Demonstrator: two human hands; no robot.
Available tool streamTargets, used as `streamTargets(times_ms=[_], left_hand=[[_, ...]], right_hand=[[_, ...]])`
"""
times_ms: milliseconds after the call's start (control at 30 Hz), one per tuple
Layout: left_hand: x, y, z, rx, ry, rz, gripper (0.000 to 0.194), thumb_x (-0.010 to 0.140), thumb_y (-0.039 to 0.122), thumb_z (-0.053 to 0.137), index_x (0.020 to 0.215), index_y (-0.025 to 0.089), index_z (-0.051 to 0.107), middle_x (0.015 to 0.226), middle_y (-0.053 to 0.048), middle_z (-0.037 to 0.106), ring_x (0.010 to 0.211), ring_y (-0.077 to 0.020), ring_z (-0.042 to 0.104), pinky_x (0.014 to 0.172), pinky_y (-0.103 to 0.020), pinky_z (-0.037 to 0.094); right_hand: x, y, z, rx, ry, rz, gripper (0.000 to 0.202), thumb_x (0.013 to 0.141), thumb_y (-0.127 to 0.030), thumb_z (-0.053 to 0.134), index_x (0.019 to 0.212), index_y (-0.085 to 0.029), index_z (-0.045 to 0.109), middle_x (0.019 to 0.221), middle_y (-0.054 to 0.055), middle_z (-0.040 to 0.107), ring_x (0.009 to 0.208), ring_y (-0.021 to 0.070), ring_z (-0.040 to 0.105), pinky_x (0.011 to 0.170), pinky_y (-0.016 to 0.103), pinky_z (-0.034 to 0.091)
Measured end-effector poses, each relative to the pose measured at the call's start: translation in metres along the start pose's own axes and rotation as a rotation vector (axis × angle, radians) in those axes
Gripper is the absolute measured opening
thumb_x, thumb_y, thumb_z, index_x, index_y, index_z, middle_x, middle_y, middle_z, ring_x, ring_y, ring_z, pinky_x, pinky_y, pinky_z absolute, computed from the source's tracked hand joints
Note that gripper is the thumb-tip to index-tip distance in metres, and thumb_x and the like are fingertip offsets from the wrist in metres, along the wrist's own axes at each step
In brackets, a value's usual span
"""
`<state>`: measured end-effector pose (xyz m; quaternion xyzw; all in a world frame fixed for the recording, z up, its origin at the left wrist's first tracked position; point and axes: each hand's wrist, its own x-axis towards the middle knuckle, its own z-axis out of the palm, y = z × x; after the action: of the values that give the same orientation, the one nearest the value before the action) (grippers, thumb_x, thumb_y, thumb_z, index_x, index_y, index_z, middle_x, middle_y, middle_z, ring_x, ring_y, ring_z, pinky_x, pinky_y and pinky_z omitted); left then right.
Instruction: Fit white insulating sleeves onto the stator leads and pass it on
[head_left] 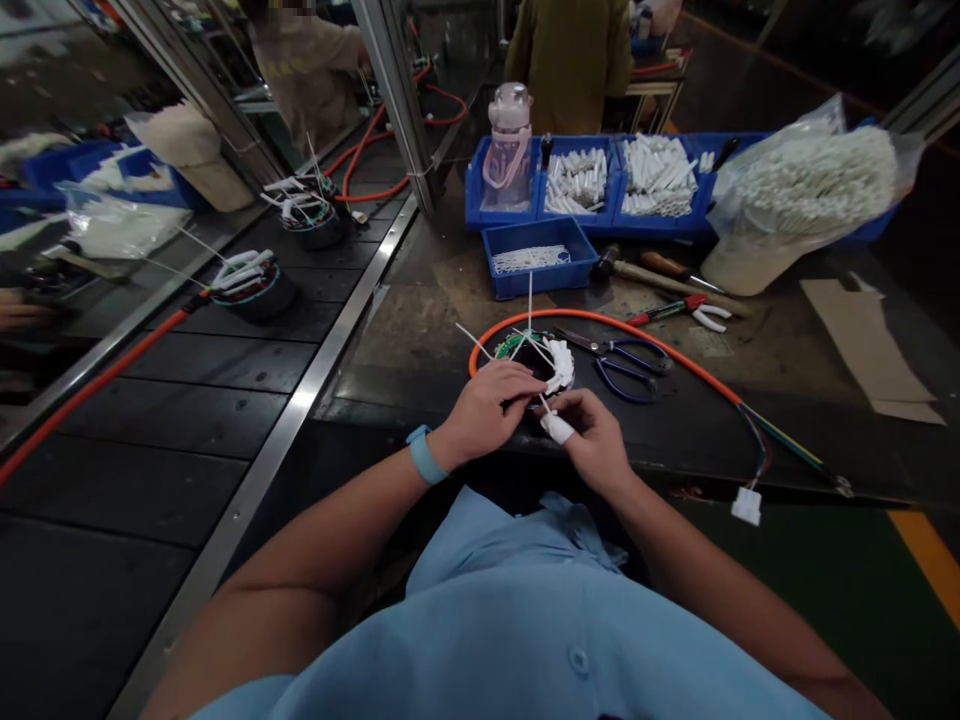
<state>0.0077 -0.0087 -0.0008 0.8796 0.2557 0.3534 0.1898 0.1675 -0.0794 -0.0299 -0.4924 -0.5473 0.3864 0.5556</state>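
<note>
Left hand (pixel 487 408): pressing the wired ring (pixel 561 365), grip I can't tell!
Right hand (pixel 600 442): pinching a white strip (pixel 544 403) (scissors (pixel 598 348) right nearby)!

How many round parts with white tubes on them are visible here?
3: one part at the left hand, a second and third on the dark slats. Others may be hidden.

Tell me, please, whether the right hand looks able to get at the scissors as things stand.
Probably yes: the scissors lie just beyond the right hand with nothing in between, though it seems busy with a white tie.
</note>
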Motion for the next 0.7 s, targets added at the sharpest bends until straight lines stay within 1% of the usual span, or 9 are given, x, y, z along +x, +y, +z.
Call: streamTargets(times_ms=[33, 100, 200, 300, 400, 500, 567, 633, 700], left_hand=[[-0.002, -0.001, 0.001, 0.059, 0.011, 0.05, 0.023, 0.085, 0.011, 0.049, 0.099, 0.018, 0.065, 0.099, -0.005, 0.069, 0.1, -0.0171, 0.058, 0.092, -0.039, 0.047], [-0.004, -0.002, 0.001, 0.184, 0.016, 0.122, 0.025, 0.084, 0.012, 0.051, 0.103, 0.02, 0.065, 0.101, -0.003, 0.07, 0.101, -0.0174, 0.058, 0.095, -0.042, 0.044], [-0.004, -0.003, -0.001, 0.304, 0.018, 0.184, 0.026, 0.085, 0.014, 0.052, 0.105, 0.022, 0.065, 0.104, 0.0, 0.07, 0.1, -0.0169, 0.058, 0.099, -0.043, 0.041], [-0.003, -0.002, -0.002, 0.341, -0.001, 0.197, 0.026, 0.086, 0.015, 0.051, 0.106, 0.022, 0.065, 0.105, 0.001, 0.07, 0.099, -0.0167, 0.057, 0.099, -0.042, 0.041], [-0.003, -0.002, -0.002, 0.351, -0.033, 0.177, 0.027, 0.086, 0.015, 0.049, 0.107, 0.023, 0.065, 0.105, 0.0, 0.07, 0.1, -0.0171, 0.057, 0.098, -0.043, 0.041], [-0.003, -0.003, -0.002, 0.35, -0.034, 0.175, 0.028, 0.086, 0.015, 0.048, 0.106, 0.022, 0.065, 0.104, -0.001, 0.07, 0.1, -0.0173, 0.058, 0.097, -0.043, 0.042], [-0.003, -0.004, -0.002, 0.338, -0.019, 0.189, 0.027, 0.086, 0.015, 0.049, 0.106, 0.022, 0.065, 0.104, -0.001, 0.07, 0.098, -0.017, 0.058, 0.097, -0.042, 0.042], [-0.002, -0.005, -0.002, 0.318, -0.004, 0.21, 0.027, 0.085, 0.014, 0.049, 0.106, 0.022, 0.065, 0.103, -0.001, 0.07, 0.097, -0.0168, 0.058, 0.096, -0.041, 0.043], [-0.002, -0.006, -0.002, 0.301, -0.01, 0.207, 0.027, 0.085, 0.015, 0.05, 0.106, 0.022, 0.066, 0.103, -0.001, 0.07, 0.098, -0.0173, 0.057, 0.094, -0.041, 0.044]], right_hand=[[0.0, -0.001, -0.001, 0.048, -0.009, 0.024, 0.02, 0.074, -0.031, 0.066, 0.084, -0.023, 0.051, 0.084, 0.002, 0.066, 0.079, 0.018, 0.065, 0.075, 0.034, 0.054], [-0.002, 0.0, -0.003, 0.1, -0.033, 0.044, 0.024, 0.072, -0.032, 0.069, 0.086, -0.024, 0.051, 0.085, 0.001, 0.066, 0.082, 0.0177, 0.065, 0.078, 0.035, 0.054], [-0.008, 0.004, -0.006, 0.136, -0.075, 0.034, 0.027, 0.072, -0.031, 0.07, 0.091, -0.025, 0.051, 0.092, 0.002, 0.066, 0.09, 0.0174, 0.065, 0.085, 0.036, 0.053], [-0.013, 0.009, -0.007, 0.145, -0.093, 0.028, 0.029, 0.072, -0.03, 0.07, 0.093, -0.026, 0.05, 0.098, 0.003, 0.066, 0.094, 0.0179, 0.064, 0.089, 0.038, 0.052], [-0.013, 0.011, -0.006, 0.123, -0.081, 0.035, 0.028, 0.073, -0.031, 0.069, 0.093, -0.026, 0.05, 0.097, 0.003, 0.065, 0.095, 0.0186, 0.064, 0.089, 0.039, 0.052], [-0.01, 0.01, -0.005, 0.086, -0.049, 0.037, 0.026, 0.073, -0.031, 0.068, 0.091, -0.025, 0.051, 0.092, 0.002, 0.066, 0.09, 0.018, 0.064, 0.086, 0.037, 0.052], [-0.005, 0.009, -0.002, 0.054, -0.022, 0.045, 0.024, 0.072, -0.029, 0.068, 0.089, -0.024, 0.051, 0.087, 0.001, 0.065, 0.084, 0.017, 0.064, 0.08, 0.034, 0.052], [0.0, 0.008, 0.001, 0.009, 0.013, 0.064, 0.023, 0.071, -0.027, 0.068, 0.086, -0.023, 0.051, 0.08, -0.001, 0.063, 0.075, 0.0154, 0.062, 0.072, 0.03, 0.051], [0.005, 0.006, 0.004, -0.062, 0.065, 0.092, 0.02, 0.07, -0.026, 0.067, 0.079, -0.022, 0.05, 0.071, -0.003, 0.059, 0.065, 0.0136, 0.057, 0.061, 0.027, 0.047]])
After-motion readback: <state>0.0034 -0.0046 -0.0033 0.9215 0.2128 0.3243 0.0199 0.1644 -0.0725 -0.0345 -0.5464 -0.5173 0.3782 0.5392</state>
